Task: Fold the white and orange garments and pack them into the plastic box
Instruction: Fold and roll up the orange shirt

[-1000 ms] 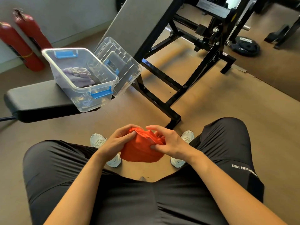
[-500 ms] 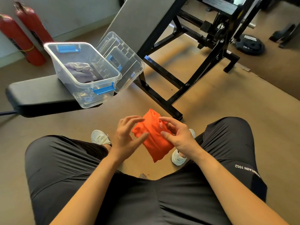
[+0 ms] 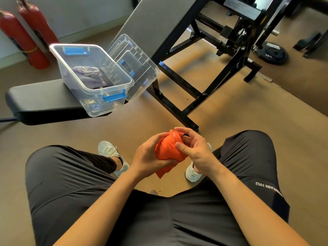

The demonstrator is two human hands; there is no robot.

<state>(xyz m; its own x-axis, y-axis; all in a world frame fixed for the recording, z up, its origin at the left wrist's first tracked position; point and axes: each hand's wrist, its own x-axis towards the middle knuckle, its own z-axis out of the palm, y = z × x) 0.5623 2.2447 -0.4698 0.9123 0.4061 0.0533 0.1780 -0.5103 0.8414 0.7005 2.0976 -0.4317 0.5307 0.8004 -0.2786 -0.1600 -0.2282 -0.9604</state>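
Plastic box (image 3: 99,107) at left, lidless, at the end of bench pad (image 3: 44,98), white garment (image 3: 87,73) inside. Left hand (image 3: 149,157) wrapped round orange garment (image 3: 166,150) between the knees, right hand (image 3: 193,150) pinching its top fold. Risks unrolling if let go one-handed, or nudging box off pad's end. Open floor toward box; black frame (image 3: 177,107) close ahead.

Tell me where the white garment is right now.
The white garment lies at the upper left of the head view, inside the open plastic box that sits on the black bench.
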